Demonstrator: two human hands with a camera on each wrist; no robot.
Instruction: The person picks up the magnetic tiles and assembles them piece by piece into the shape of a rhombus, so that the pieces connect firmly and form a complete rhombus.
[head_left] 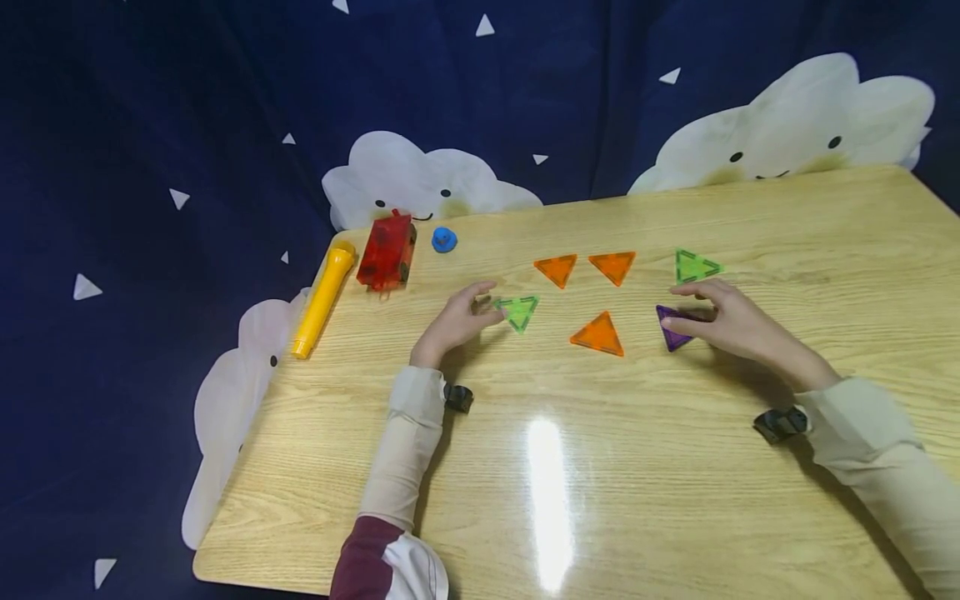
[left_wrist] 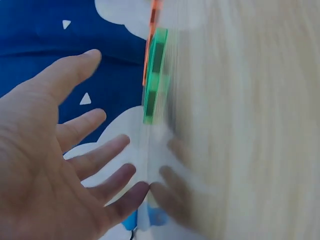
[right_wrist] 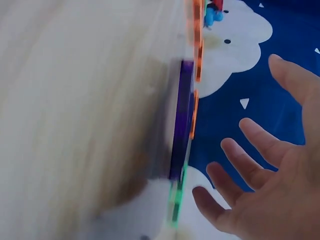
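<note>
My left hand (head_left: 454,325) hovers beside a green triangular magnetic tile (head_left: 519,313), its fingers spread. In the left wrist view a gap shows between those fingers (left_wrist: 102,157) and the green tile (left_wrist: 156,77). Over on the right, my right hand (head_left: 738,327) is held above a purple triangular tile (head_left: 672,330) and partly covers it. The right wrist view has its fingers (right_wrist: 245,160) loosely spread, apart from the purple tile (right_wrist: 182,120). Between the hands lies an orange triangular tile (head_left: 600,335). Neither hand holds anything.
Two more orange tiles, one at left (head_left: 557,270) and one at right (head_left: 612,267), lie farther back. A second green tile (head_left: 694,266) sits beyond my right hand. At the back left are a yellow tube (head_left: 324,302), a red toy vehicle (head_left: 387,252) and a blue toy duck (head_left: 444,240).
</note>
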